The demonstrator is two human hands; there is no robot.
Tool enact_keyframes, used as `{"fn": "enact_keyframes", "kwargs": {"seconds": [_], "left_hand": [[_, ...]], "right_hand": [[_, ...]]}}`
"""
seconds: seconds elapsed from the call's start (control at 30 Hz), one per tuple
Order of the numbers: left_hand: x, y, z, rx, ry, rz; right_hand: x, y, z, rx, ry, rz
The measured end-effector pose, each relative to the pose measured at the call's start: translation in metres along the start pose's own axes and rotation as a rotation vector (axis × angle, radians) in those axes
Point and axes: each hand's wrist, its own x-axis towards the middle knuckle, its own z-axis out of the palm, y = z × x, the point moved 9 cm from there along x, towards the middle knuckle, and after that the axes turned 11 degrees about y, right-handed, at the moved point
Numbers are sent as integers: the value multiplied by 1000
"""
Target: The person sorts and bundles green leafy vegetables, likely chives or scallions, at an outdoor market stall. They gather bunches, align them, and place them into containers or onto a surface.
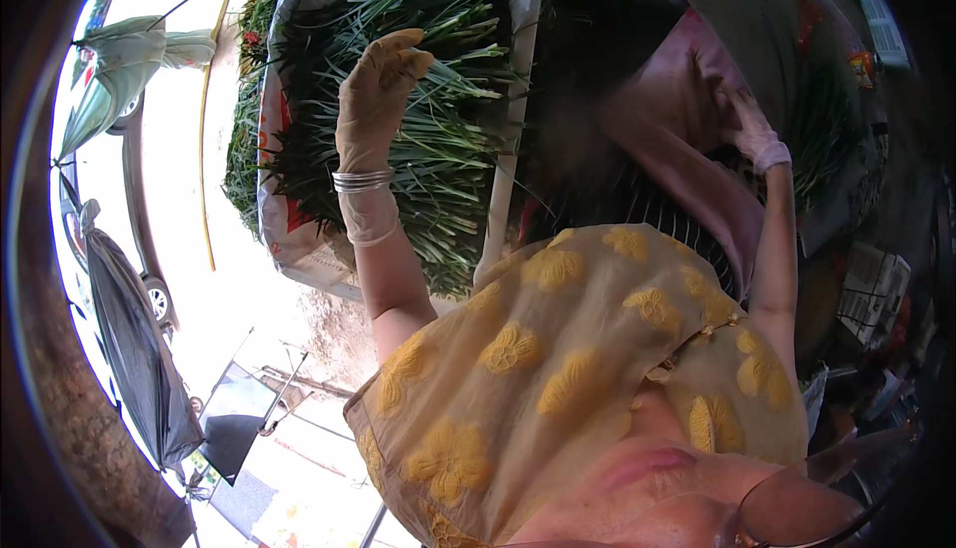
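My left hand (382, 92), in a thin tan glove with silver bangles (364, 181) over its wrist, is raised above a heap of long green chive-like stalks (448, 145). Its fingers are bent and a little apart, and I see nothing held between them. The stalks lie on a printed white-and-blue sack (287, 249), pale cut ends facing right. My right hand (756, 134), also in a thin glove, rests with spread fingers on pink cloth (672, 100) over what looks like my leg. Part of that hand is in shadow.
A pale bar (498, 212) edges the heap. More long greens (825, 130) lie in shadow at the right, near a whitish crate (872, 294). Left, a folded dark umbrella (134, 339) hangs before a bright street with a parked car (153, 298).
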Motion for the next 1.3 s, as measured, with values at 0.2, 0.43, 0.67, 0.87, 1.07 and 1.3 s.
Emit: {"fn": "enact_keyframes", "kwargs": {"seconds": [0.2,0.43,0.67,0.87,1.07,1.3], "left_hand": [[38,-5,13,724,111,488],[-15,-77,-17,1006,228,153],[-37,-46,-36,755,406,161],[4,7,-11,777,444,503],[41,-28,67,689,162,482],[40,-56,85,836,80,352]], "right_hand": [[117,-267,-61,475,401,-730],[189,-304,-30,-50,194,-681],[200,-334,-139,678,368,-356],[243,-419,-35,-140,262,-557],[259,-451,30,-317,1,-484],[241,-458,10,-471,-125,-545]]}}
